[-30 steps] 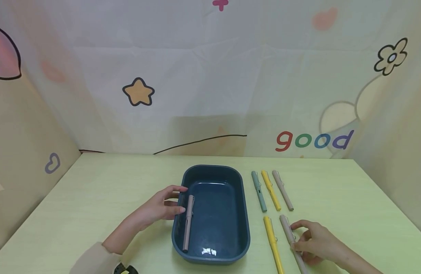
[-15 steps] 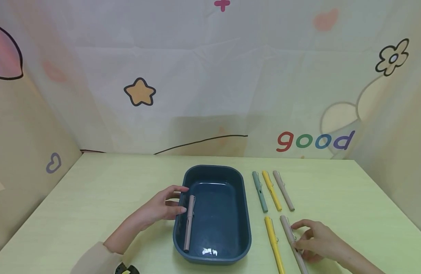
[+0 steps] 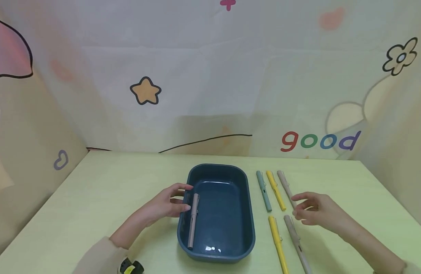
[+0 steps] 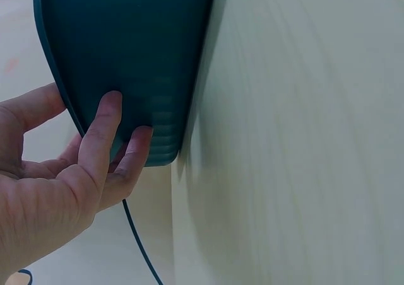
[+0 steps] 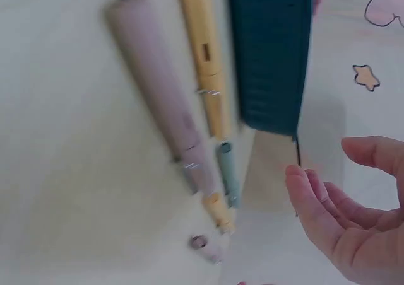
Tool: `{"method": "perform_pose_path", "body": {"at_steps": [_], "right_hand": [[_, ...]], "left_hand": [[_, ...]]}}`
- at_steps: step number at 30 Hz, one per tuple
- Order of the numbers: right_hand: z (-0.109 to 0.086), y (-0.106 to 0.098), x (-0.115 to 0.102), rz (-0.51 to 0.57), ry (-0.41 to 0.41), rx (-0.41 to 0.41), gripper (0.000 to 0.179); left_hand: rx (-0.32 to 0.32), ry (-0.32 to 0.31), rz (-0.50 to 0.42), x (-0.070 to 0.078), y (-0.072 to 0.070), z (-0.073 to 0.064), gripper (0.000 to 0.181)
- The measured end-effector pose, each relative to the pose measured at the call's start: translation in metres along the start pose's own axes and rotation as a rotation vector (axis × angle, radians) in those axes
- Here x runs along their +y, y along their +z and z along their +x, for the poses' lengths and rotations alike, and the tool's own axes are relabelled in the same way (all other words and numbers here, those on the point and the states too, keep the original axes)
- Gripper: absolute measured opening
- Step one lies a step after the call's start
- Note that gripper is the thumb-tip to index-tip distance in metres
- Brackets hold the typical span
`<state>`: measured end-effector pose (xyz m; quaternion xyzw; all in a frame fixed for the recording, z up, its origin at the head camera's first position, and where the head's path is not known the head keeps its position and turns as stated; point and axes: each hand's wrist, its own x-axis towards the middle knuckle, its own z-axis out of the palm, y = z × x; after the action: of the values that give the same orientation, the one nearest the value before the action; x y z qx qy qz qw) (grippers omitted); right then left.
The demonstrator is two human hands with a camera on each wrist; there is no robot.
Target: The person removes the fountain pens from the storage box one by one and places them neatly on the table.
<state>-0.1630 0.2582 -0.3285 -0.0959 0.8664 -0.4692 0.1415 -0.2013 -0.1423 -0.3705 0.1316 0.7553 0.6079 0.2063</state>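
Note:
A dark blue tray [image 3: 217,257] stands on the table, one taupe pen [image 3: 193,220] lying along its left inner wall. My left hand [image 3: 166,205] grips the tray's left rim; in the left wrist view, fingertips [image 4: 110,105] touch the outer wall. On the right, my right hand [image 3: 318,213] hovers above the table with loosely bent fingers and holds nothing. It covers the lower end of a far taupe pen [image 3: 283,182]. Just below it lies a near taupe pen [image 3: 296,243], apart from the fingers. The right wrist view shows these pens blurred.
Right of the tray lie a green pen [image 3: 263,191] and a yellow pen [image 3: 276,190] in the far row. Another yellow pen [image 3: 278,245] lies in the near row. A printed cloth backdrop [image 3: 210,83] rises behind the table [image 3: 128,182].
My right hand has come off the near taupe pen and moved up and away, towards the far row. That pen stays on the table. My left hand keeps its hold; the head view has shifted slightly.

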Motion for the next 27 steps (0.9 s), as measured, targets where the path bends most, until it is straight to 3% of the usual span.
{"method": "perform_pose_path", "body": {"at_steps": [8, 15, 20, 27], "right_hand": [[0.027, 0.016, -0.043, -0.005, -0.095, 0.013, 0.047], [0.044, 0.035, -0.067, -0.023, -0.148, 0.009, 0.046], [0.05, 0.049, -0.077, 0.021, -0.177, -0.009, 0.044], [0.061, 0.069, -0.08, 0.058, -0.158, -0.054, 0.042]], "left_hand": [[0.001, -0.007, 0.002, 0.003, 0.0, 0.003, 0.058], [0.007, -0.004, 0.004, 0.003, -0.001, 0.004, 0.057], [0.019, -0.018, 0.002, 0.002, 0.001, 0.002, 0.058], [0.026, -0.019, 0.01, 0.003, 0.003, 0.002, 0.058]]}}
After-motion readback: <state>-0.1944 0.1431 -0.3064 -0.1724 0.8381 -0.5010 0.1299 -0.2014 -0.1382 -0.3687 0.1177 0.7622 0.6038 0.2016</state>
